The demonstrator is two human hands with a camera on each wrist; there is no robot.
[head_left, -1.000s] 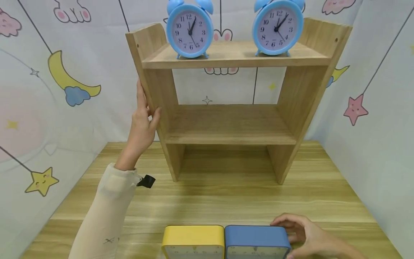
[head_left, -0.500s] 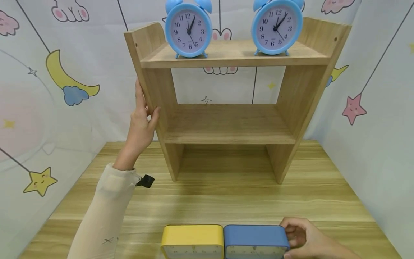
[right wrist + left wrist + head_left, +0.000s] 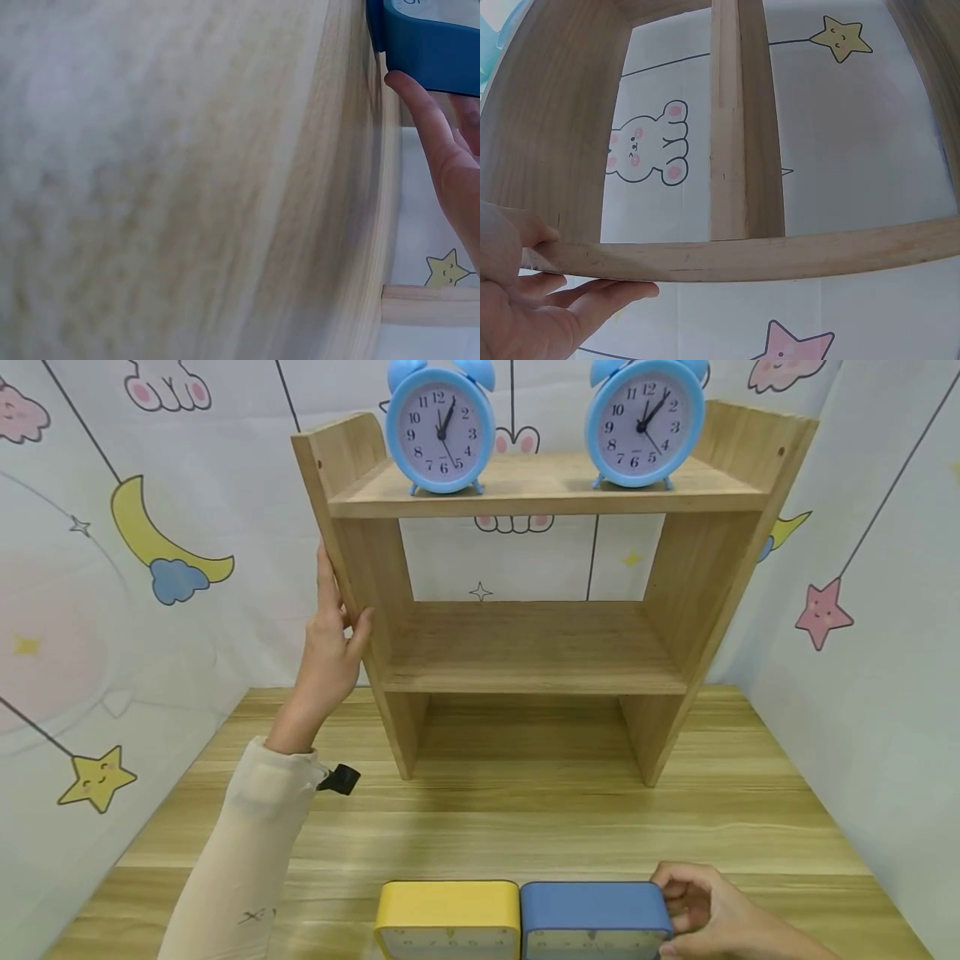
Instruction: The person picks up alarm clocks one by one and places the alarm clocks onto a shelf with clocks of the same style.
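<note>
My left hand (image 3: 327,643) grips the left side panel of a wooden shelf (image 3: 547,647), thumb on the inner side and fingers along the outside; the left wrist view shows the panel's edge (image 3: 795,259) between them. In the foreground, a yellow clock (image 3: 448,906) and a blue clock (image 3: 594,906) stand side by side, dials toward me and cut off by the frame's bottom. My right hand (image 3: 705,914) holds the blue clock's right end, fingers at the back corner and thumb near the front. In the right wrist view, the thumb meets the blue casing (image 3: 427,56).
Two light-blue twin-bell alarm clocks, one left (image 3: 441,431) and one right (image 3: 645,427), stand on the shelf's top board. The shelf rests on a wood-grain table (image 3: 480,827). Printed cloth walls (image 3: 150,643) enclose the back and both sides.
My right hand's fingers have slid right, off the blue clock's back top edge to its right corner, with the thumb closer in. The left hand, the shelf and the clocks stay put.
</note>
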